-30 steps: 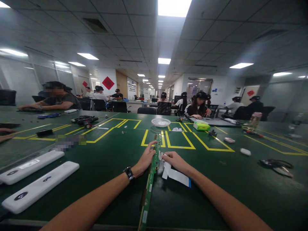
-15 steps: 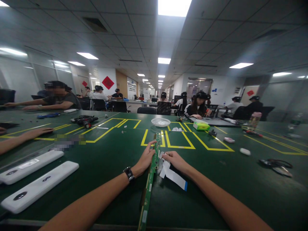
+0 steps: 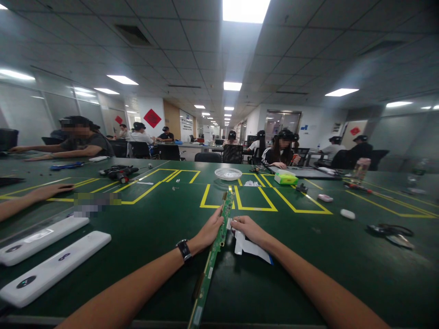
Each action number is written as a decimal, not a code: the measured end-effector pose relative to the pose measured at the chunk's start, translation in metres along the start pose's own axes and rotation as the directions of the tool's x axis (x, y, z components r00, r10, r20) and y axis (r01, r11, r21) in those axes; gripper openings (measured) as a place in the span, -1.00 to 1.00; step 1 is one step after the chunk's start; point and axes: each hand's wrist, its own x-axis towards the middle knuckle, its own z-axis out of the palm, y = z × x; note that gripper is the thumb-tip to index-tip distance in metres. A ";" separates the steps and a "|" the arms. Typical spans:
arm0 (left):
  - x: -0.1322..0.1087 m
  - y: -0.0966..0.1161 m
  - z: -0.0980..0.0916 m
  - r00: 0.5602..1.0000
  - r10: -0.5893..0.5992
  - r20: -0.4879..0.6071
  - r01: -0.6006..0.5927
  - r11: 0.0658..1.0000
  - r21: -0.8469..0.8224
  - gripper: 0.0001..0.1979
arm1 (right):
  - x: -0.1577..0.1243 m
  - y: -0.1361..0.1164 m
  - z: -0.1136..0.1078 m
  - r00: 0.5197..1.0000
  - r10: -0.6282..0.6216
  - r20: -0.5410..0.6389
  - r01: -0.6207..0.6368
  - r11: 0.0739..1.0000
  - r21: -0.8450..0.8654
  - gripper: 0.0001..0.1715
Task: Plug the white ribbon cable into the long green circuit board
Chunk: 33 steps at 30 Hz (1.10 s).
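Observation:
A long, narrow green circuit board [image 3: 210,269] slants from the table's front edge up toward the middle. My left hand [image 3: 210,227] grips its left side near the far end, with a dark watch on that wrist. On the board's right side, my right hand [image 3: 249,228] pinches a white flat ribbon cable [image 3: 252,248] close to the board's edge. The cable is folded and its blue-tipped end trails under my right wrist. Whether the cable's near end is joined to the board is hidden by my fingers.
A round white dish [image 3: 228,174] stands ahead on the green table, near yellow tape outlines. To the left lie two long white devices [image 3: 56,267] and a co-worker's hand [image 3: 56,189]. A green-and-white pack [image 3: 286,178] and a coiled cable [image 3: 389,230] are on the right.
The board's far end has turned slightly right and its near end left. My left fingers sit lower on it. The ribbon cable's loose end has shifted right, under my right wrist.

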 end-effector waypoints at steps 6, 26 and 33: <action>-0.003 0.002 0.004 1.000 0.018 -0.003 -0.018 1.000 0.010 -0.48 | 0.000 0.003 -0.003 0.999 -0.018 0.034 0.018 1.000 0.007 -0.45; 0.013 -0.006 -0.026 0.983 -0.079 -0.166 0.115 0.969 0.220 -0.40 | 0.003 0.007 -0.062 0.902 -0.159 -0.402 -0.109 0.818 -0.565 -0.48; 0.018 -0.002 -0.037 0.958 0.166 -0.232 -0.037 0.879 0.474 -0.59 | -0.015 0.020 -0.130 0.649 -0.132 -0.749 -0.644 0.428 -0.634 -0.39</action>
